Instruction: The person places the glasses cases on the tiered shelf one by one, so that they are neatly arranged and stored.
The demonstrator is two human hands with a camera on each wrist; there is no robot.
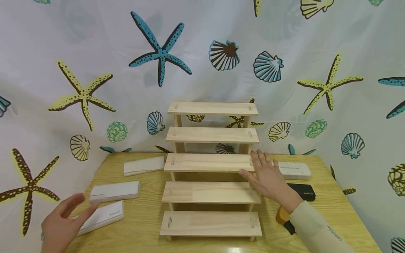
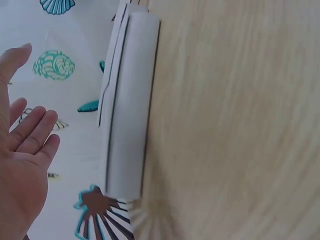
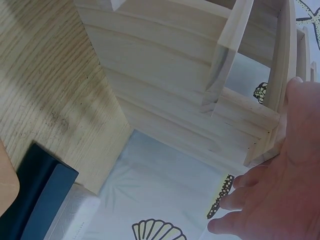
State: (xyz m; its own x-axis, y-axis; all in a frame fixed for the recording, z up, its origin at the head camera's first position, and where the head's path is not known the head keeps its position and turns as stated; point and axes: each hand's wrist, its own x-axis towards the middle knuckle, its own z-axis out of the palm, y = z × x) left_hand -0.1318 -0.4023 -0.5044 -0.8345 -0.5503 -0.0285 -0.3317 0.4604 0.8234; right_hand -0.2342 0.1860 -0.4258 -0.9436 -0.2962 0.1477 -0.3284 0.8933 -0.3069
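Note:
A pale wooden stepped display rack with several narrow shelves stands mid-table. My right hand rests on the right end of its middle shelf, fingers extended and thumb spread along the front edge. In the right wrist view, that hand lies against the end of a shelf board. At lower left, my left hand hovers with thumb and fingers apart, holding nothing. It overlaps the nearest white case, which has lettering on its lid. Two more white cases lie behind that one, left of the rack.
Right of the rack lie a white case, a black case and an orange-and-black object, partly hidden by my right sleeve. A white curtain with starfish and shell prints surrounds the wooden table at the back and sides.

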